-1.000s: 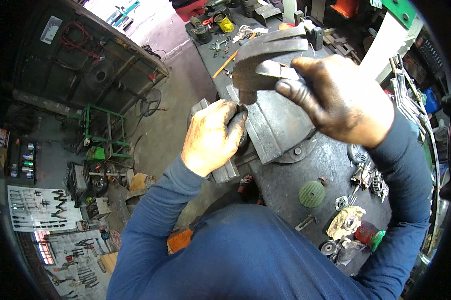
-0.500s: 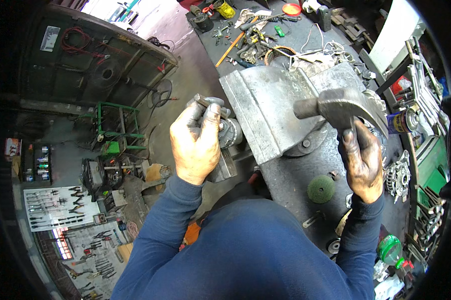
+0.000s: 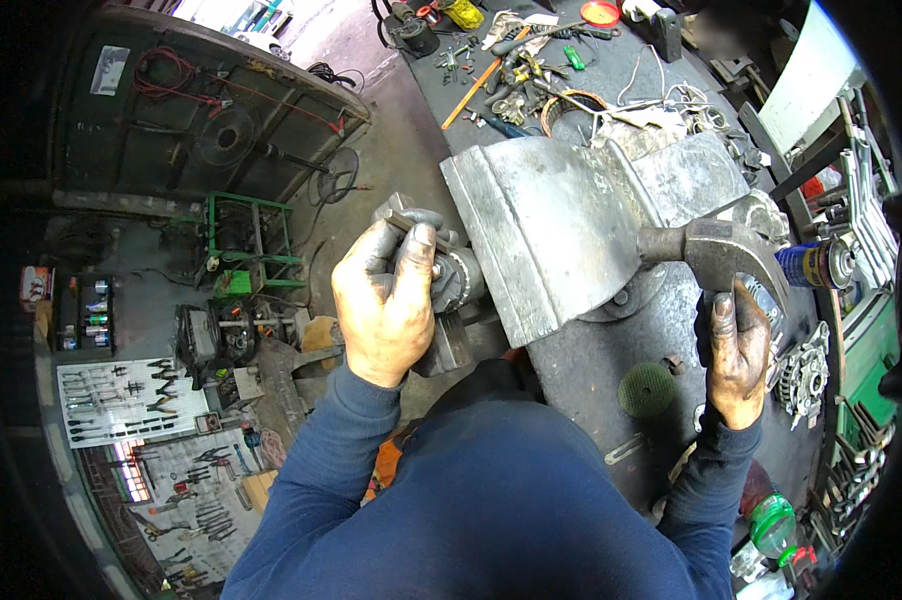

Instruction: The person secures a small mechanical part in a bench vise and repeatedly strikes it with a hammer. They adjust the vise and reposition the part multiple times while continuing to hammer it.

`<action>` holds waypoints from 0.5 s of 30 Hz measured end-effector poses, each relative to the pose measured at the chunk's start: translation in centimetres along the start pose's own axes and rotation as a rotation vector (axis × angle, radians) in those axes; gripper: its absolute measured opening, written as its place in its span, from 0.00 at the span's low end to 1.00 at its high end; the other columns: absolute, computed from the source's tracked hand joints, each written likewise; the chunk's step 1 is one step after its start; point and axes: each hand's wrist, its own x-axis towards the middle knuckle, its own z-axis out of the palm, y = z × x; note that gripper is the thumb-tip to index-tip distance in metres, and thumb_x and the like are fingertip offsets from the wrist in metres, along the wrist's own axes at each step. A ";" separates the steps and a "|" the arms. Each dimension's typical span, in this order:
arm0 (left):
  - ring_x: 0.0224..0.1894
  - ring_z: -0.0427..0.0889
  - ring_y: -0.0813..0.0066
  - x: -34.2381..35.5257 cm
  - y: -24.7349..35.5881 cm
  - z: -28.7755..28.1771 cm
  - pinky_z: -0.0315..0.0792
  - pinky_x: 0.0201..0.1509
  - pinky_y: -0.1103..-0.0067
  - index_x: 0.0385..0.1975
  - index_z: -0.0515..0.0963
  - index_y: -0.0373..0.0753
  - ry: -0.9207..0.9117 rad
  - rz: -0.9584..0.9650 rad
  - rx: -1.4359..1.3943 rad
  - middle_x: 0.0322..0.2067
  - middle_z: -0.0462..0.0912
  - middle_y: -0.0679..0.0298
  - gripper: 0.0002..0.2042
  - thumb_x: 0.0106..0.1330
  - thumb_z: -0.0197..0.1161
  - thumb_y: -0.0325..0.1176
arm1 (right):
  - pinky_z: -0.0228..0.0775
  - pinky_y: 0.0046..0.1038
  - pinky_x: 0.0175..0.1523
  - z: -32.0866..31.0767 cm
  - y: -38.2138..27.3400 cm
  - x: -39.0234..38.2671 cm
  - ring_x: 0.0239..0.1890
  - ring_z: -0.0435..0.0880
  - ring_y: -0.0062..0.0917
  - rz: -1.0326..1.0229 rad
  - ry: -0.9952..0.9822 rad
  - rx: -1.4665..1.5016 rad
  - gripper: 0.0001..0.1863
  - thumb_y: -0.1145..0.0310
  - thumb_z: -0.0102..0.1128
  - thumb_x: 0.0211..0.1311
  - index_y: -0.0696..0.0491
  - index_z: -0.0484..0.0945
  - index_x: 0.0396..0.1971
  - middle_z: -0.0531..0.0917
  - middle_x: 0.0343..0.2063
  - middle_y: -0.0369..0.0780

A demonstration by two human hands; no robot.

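A hammer (image 3: 723,252) is gripped in my right hand (image 3: 739,365), its head raised over the right side of a big grey bench vise (image 3: 541,225) and its face turned left. My left hand (image 3: 381,305) pinches a short metal bar, like a chisel or punch (image 3: 411,224), between thumb and fingers. Beneath that bar, a round grey metal part (image 3: 458,278) with a ridged rim stands at the vise's left end. My fingers hide the bar's lower end, so I cannot tell whether it touches the part.
A green abrasive disc (image 3: 646,390) lies on the bench near me. To the right are a blue spray can (image 3: 816,265), a metal housing (image 3: 803,375) and a green-capped bottle (image 3: 773,525). Loose tools and an orange stick (image 3: 471,93) cover the far bench. A tool board (image 3: 131,400) hangs at left.
The hammer and my right hand have moved right and a little toward me. My left hand keeps its pinch on the bar beside the round part. The whole view has shifted slightly.
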 end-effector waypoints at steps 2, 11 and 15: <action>0.32 0.81 0.83 0.0 0.0 0.1 0.72 0.35 0.86 0.44 0.82 0.31 0.003 0.000 -0.004 0.33 0.87 0.61 0.11 0.74 0.59 0.32 | 0.64 0.27 0.36 0.0 -0.3 0.0 0.29 0.71 0.22 0.049 -0.029 0.011 0.33 0.43 0.50 0.74 0.64 0.78 0.48 0.76 0.25 0.37; 0.30 0.79 0.79 0.1 0.4 0.0 0.73 0.36 0.80 0.38 0.82 0.29 0.010 -0.007 0.027 0.31 0.85 0.61 0.07 0.70 0.62 0.28 | 0.67 0.29 0.40 0.2 -0.3 0.8 0.32 0.73 0.25 -0.068 -0.051 -0.100 0.30 0.46 0.51 0.74 0.64 0.77 0.50 0.78 0.27 0.40; 0.29 0.80 0.69 0.3 -0.1 -0.2 0.74 0.37 0.74 0.35 0.81 0.29 -0.007 0.085 0.141 0.28 0.83 0.55 0.07 0.67 0.63 0.28 | 0.64 0.30 0.38 0.0 -2.8 2.1 0.30 0.69 0.27 -0.133 -0.163 -0.095 0.28 0.49 0.50 0.75 0.64 0.78 0.46 0.76 0.26 0.41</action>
